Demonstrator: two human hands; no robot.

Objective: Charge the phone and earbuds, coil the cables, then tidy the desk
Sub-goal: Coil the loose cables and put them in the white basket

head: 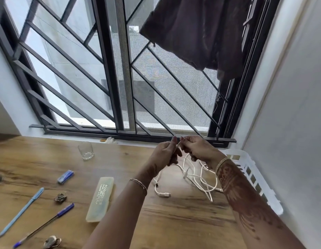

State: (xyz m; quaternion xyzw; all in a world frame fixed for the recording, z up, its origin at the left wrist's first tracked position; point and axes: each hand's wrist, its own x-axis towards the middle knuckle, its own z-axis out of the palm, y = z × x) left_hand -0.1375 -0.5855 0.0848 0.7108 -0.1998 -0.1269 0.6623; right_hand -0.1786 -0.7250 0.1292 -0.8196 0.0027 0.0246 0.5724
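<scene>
A tangle of white cables hangs from both hands and trails onto the wooden desk. One plug end lies on the desk. My left hand and my right hand are raised close together near the window sill, each with fingers curled, pinching the same cable between them. No phone or earbuds are visible.
A white plastic basket stands at the right by the wall. On the left lie a glass, a blue eraser pack, a pale pencil case, two pens, a small clip and a keyring.
</scene>
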